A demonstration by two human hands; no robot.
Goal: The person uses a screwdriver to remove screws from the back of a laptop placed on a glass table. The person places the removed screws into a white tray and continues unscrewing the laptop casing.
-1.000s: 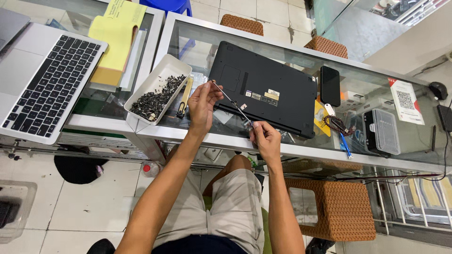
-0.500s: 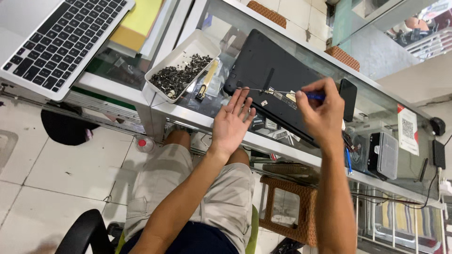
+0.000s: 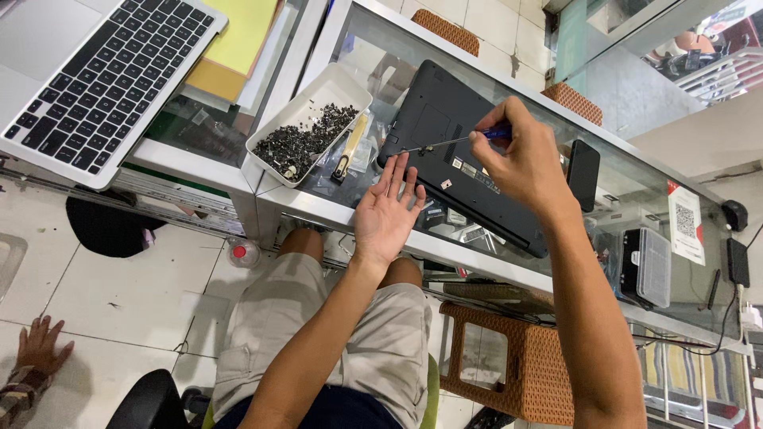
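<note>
A repair shop: glass display counter (image 3: 636, 199), tray of loose screws (image 3: 306, 131), upturned black laptop (image 3: 465, 155), tiled floor (image 3: 119, 294).

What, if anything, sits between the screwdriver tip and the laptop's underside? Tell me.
Nothing visible does. The right hand holds the screwdriver, whose tip lies right at the black laptop base, with no object between. The left hand rests open at the laptop's near edge, beside the shaft, not under it.

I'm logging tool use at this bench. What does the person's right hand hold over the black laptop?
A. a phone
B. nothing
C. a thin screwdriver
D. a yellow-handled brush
C: the right hand grips a thin screwdriver, its tip on the underside of the black laptop.
</note>
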